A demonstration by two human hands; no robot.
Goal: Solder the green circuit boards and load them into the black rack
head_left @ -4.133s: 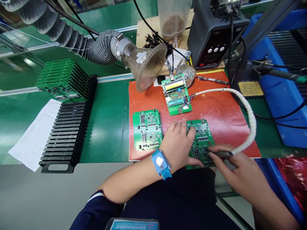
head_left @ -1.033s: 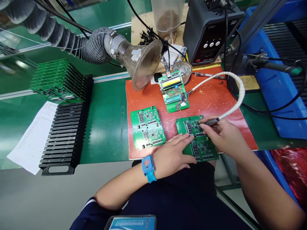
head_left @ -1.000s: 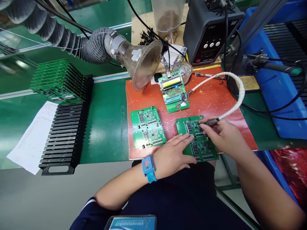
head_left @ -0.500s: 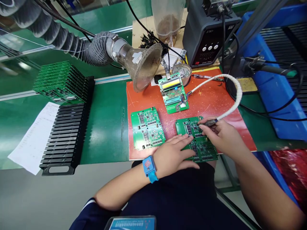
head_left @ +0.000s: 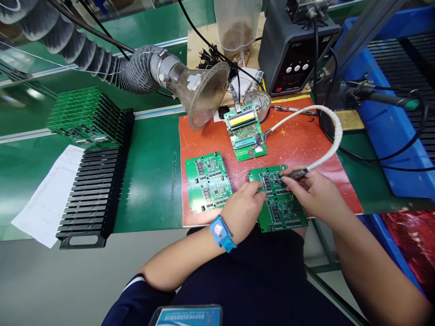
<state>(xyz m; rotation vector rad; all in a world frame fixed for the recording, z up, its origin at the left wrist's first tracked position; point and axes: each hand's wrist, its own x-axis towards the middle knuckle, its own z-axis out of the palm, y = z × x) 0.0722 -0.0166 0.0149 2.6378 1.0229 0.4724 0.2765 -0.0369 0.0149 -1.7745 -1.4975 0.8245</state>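
My right hand (head_left: 311, 192) pinches a dark probe (head_left: 295, 174) on a white-wrapped cable, its tip at the upper part of a green circuit board (head_left: 282, 206). Fingers bent, my left hand (head_left: 245, 206) rests at that board's left edge; its fingertips are drawn together there, and whether they pinch the edge is unclear. A second green board (head_left: 209, 181) lies to the left on the red mat (head_left: 197, 140). Above them sits a programmer board (head_left: 245, 131) with a yellow display, joined to the probe's cable.
A clear fume funnel (head_left: 207, 97) hangs over the mat's back left. Boards stand upright in a black rack (head_left: 91, 190), beside a paper sheet (head_left: 47, 194). At the back is a dark soldering station (head_left: 299, 50); a blue bin (head_left: 384, 122) stands right.
My left hand has drawn back from over the board, its spread fingers now curled at the left edge. The blue light on the programmer board has gone out. My right hand stays put.
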